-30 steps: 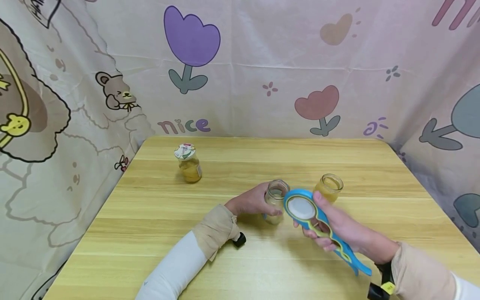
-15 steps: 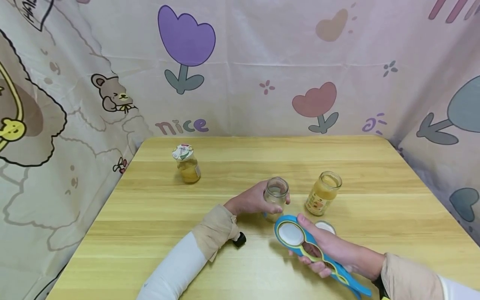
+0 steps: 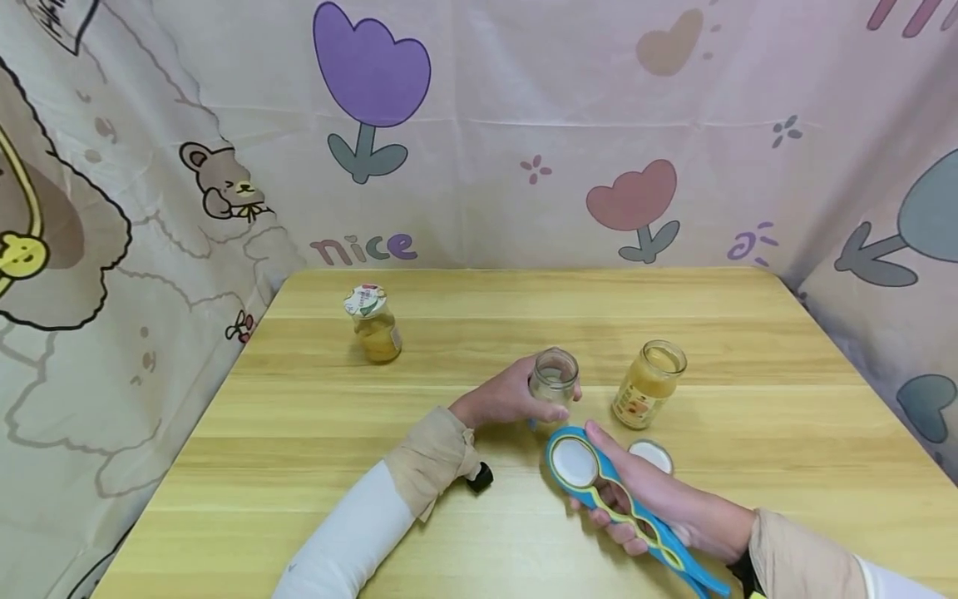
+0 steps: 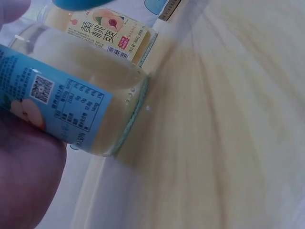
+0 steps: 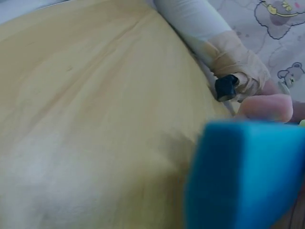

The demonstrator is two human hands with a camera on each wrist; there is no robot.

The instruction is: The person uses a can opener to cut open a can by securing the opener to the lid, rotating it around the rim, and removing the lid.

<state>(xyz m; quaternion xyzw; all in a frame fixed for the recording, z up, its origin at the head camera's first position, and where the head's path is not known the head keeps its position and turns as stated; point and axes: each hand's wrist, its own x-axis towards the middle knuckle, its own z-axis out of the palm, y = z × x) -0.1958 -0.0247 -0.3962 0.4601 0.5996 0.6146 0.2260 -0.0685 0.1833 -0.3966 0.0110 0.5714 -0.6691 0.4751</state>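
Observation:
My left hand (image 3: 512, 395) grips an uncovered glass jar (image 3: 554, 384) from its left side, thumb at the front. In the left wrist view this jar's blue label (image 4: 52, 98) shows an apple picture, and pale contents sit inside the glass. My right hand (image 3: 636, 487) holds a blue jar opener (image 3: 677, 553) with a yellow wavy inner edge. A white lid (image 3: 575, 462) sits in the opener's round end, below and apart from the jar's mouth. Up close in the right wrist view, the opener's blue handle (image 5: 238, 176) is blurred.
An uncovered jar (image 3: 636, 399) with yellow contents stands on the wooden table (image 3: 464, 324), right of the held jar. A loose white lid (image 3: 651, 456) lies just in front of it, beside my right wrist. A lidded jar (image 3: 379, 337) stands back left. Printed cloth (image 3: 479, 183) hangs behind.
My right hand has drawn the opener, with the lid in it, down and leftward toward me, uncovering the yellow jar's front and the loose lid. The left hand keeps its grip, nearly still.

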